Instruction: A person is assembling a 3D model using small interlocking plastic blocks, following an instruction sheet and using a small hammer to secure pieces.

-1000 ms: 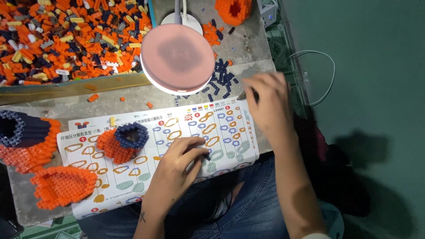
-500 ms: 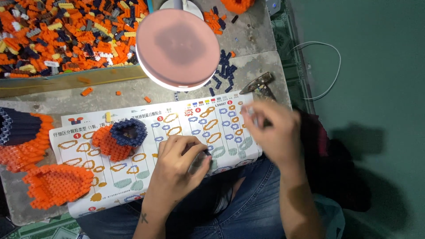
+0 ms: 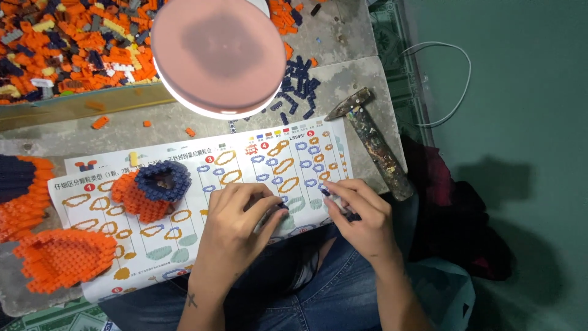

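Tray (image 3: 79, 105) of orange, navy bricks (image 3: 67, 43)

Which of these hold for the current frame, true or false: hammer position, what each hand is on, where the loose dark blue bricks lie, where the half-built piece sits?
1. The paint-spattered wooden-handled hammer lies to the right of the printed paper instruction sheet. True.
2. The left hand grips the hammer. False: it rests on the sheet, fingers curled near small dark pieces.
3. The right hand pinches a small dark blue brick over the sheet. True.
4. The loose dark blue bricks lie on the person's lap. False: they lie on the grey table beside the round pink lamp head.
5. The orange and dark blue brick assembly sits on the sheet. True.
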